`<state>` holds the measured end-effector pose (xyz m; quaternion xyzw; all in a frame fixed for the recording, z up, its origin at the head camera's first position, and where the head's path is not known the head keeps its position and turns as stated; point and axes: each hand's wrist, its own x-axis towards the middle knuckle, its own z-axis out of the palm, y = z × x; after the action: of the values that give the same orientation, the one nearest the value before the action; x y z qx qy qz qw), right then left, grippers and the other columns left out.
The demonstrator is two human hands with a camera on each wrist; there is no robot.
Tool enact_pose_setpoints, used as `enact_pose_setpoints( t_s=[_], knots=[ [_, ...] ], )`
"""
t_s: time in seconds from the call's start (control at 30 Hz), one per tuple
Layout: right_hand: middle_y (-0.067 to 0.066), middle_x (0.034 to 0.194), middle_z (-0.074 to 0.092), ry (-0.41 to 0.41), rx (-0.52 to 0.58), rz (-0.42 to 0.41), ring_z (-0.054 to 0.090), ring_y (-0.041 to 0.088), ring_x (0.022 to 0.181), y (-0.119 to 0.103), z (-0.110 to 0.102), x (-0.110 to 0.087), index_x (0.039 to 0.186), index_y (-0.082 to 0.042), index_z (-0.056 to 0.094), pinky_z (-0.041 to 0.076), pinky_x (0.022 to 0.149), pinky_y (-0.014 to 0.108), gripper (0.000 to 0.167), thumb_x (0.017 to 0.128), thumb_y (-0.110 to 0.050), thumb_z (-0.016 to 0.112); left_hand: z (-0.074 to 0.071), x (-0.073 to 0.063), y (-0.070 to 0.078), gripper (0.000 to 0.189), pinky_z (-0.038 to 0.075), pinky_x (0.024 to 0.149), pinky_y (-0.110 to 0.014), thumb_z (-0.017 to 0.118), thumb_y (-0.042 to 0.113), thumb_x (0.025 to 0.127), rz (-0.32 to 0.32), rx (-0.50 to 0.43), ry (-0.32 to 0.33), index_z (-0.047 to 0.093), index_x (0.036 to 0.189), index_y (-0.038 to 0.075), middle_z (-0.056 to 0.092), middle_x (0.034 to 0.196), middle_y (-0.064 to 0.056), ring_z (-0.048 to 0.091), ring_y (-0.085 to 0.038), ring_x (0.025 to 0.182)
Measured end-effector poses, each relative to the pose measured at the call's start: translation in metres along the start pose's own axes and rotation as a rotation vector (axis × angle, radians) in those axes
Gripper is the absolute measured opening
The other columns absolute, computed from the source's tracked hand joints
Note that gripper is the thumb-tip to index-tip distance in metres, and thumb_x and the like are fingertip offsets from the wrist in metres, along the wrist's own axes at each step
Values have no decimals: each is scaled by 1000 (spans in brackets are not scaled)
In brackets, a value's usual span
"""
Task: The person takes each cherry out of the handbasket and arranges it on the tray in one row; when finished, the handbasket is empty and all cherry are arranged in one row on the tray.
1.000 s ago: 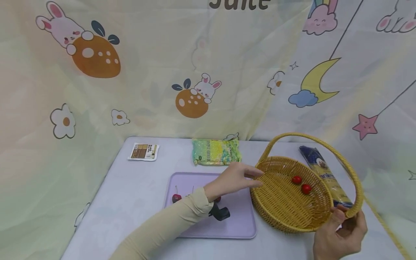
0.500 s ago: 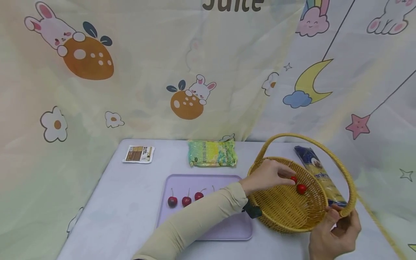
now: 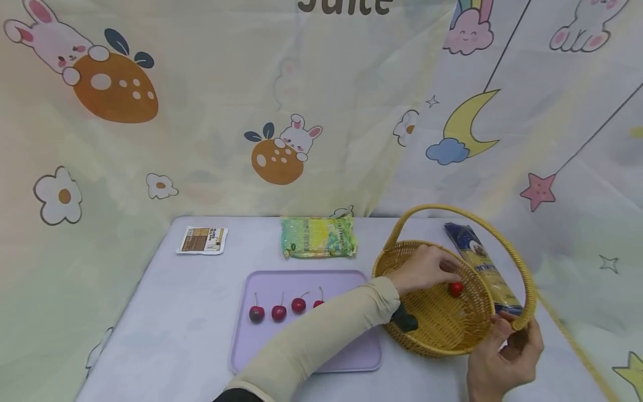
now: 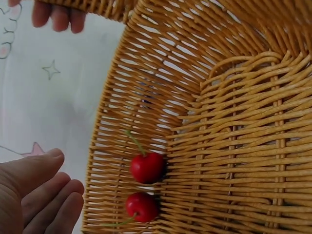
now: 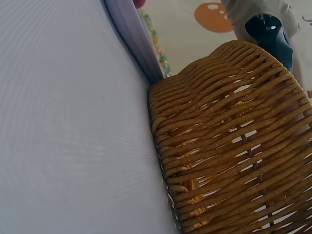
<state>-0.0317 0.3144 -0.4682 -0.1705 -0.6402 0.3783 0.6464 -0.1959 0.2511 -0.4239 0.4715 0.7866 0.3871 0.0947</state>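
Observation:
A wicker basket (image 3: 444,329) with an arched handle stands tilted on the right side of the table. My right hand (image 3: 504,354) grips it at the base of the handle; its fingertips show at the top of the left wrist view. My left hand (image 3: 427,269) reaches in over the basket, thumb and fingers apart with nothing visible between them. Two red cherries lie inside: an upper cherry (image 4: 147,167) and a lower cherry (image 4: 142,206), both with green stems. From the head camera one cherry (image 3: 455,288) shows beside the left fingertips; the other is hidden by the hand.
A lilac tray (image 3: 361,357) left of the basket bears several dark red cherries (image 3: 278,312), partly covered by the left sleeve. Behind it lies a green-yellow packet (image 3: 318,237). A small brown-white packet (image 3: 203,240) sits back left; a blue-gold bag (image 3: 484,265) lies behind the basket.
My left hand has moved right from above the tray's edge to over the cherries in the basket. The right hand keeps its grip on the basket. The head view has shifted slightly.

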Motion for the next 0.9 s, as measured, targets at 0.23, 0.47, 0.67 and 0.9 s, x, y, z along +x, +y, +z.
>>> enact_pose_setpoints(
  t_s=[0.23, 0.47, 0.67, 0.9],
  knots=[
    [-14, 107, 63, -9, -6, -10, 62, -1, 92, 2, -2, -1, 135, 8, 58, 48, 85, 12, 32, 106, -3, 57, 13, 10, -2, 29, 49, 75, -6, 77, 32, 97, -125, 54, -93, 78, 124, 23, 77, 115, 15, 67, 9, 93],
    [-11, 106, 64, 4, 60, -11, 64, 3, 93, 5, -1, 0, 133, 12, 58, 50, 85, 12, 30, 104, 3, 58, 25, 22, 1, 16, 48, 67, -10, 77, 33, 97, -152, 158, -93, 83, 109, 24, 77, 104, 15, 64, 5, 82],
    [-12, 107, 64, -11, 36, -24, 64, 4, 93, 6, 0, 0, 134, 11, 58, 50, 86, 11, 31, 104, 2, 58, 31, 29, 2, 19, 40, 51, -15, 75, 31, 98, -153, 227, -103, 84, 85, 20, 72, 69, 11, 51, 0, 52],
    [-12, 107, 64, -14, 2, -24, 63, 2, 92, 7, -2, 0, 135, 11, 58, 50, 85, 11, 32, 104, 0, 59, 42, 38, 2, 18, 42, 52, -17, 77, 28, 97, -204, 247, -174, 81, 82, 18, 69, 68, 9, 51, -2, 52]
  ],
)
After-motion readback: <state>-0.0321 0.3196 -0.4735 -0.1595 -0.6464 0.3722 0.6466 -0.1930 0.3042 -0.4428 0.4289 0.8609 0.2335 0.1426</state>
